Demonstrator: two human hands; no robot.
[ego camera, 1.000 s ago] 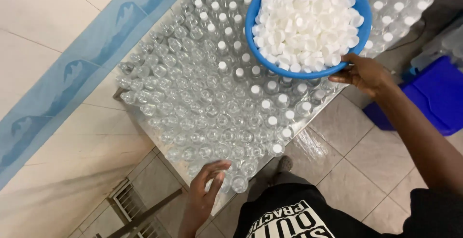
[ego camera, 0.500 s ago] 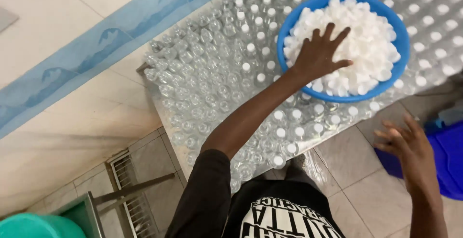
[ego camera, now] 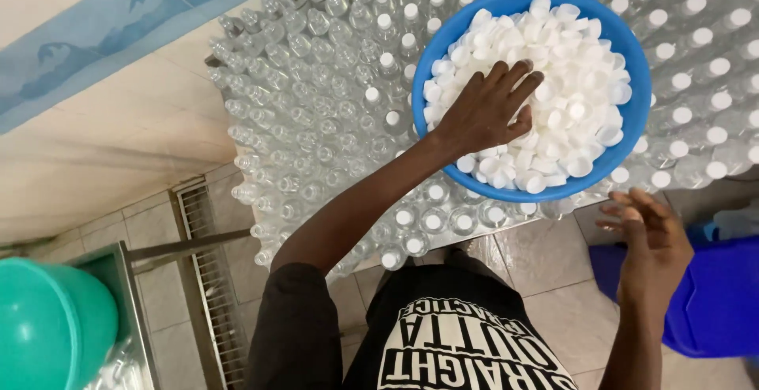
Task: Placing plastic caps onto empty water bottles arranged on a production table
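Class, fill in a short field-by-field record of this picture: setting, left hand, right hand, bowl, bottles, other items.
Setting: tiled floor and wall, table packed with bottles
Left hand: left hand palm down in the white caps, fingers spread
Right hand: right hand open, holding nothing, below the bowl's edge
Bowl: blue bowl resting on the bottle tops, heaped with caps
Bottles: clear bottles, some capped white, many uncapped
Other items: blue bin at right, green basin at lower left
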